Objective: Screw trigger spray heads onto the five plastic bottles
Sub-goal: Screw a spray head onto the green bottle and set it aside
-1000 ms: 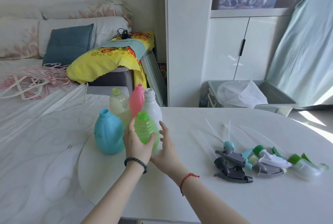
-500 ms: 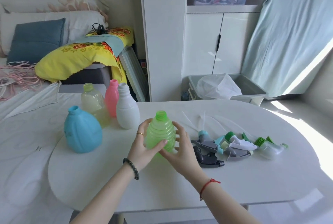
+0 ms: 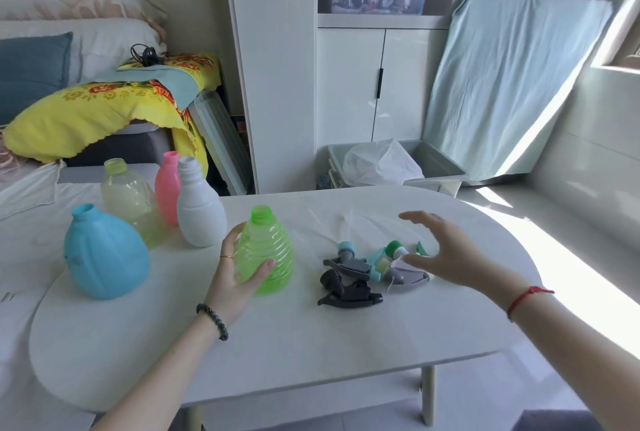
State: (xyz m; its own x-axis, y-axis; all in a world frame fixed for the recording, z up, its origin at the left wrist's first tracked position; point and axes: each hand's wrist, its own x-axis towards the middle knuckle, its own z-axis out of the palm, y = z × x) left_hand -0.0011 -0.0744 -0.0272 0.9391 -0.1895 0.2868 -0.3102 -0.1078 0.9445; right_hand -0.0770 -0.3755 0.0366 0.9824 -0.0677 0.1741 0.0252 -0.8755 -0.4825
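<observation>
My left hand [image 3: 235, 274] grips a ribbed green bottle [image 3: 268, 250] standing upright on the white table [image 3: 277, 344], its neck uncapped. My right hand [image 3: 446, 254] hovers with spread fingers over a pile of trigger spray heads [image 3: 367, 268], touching none that I can see; it hides part of the pile. A dark grey head [image 3: 346, 288] lies nearest me. At the table's left stand a blue bottle [image 3: 104, 254], a pale yellow bottle [image 3: 130, 202], a pink bottle [image 3: 168, 188] and a white bottle [image 3: 201, 209], all without heads.
A bed with white sheets [image 3: 24, 229] adjoins the table on the left. Behind the table stand a tall white cabinet [image 3: 277, 67] and a grey bin [image 3: 433, 167] on the floor. Sunlight falls across the table's right end.
My right hand let go of the green bottle and moved right over the spray heads. My left hand now holds the bottle alone, set on the table.
</observation>
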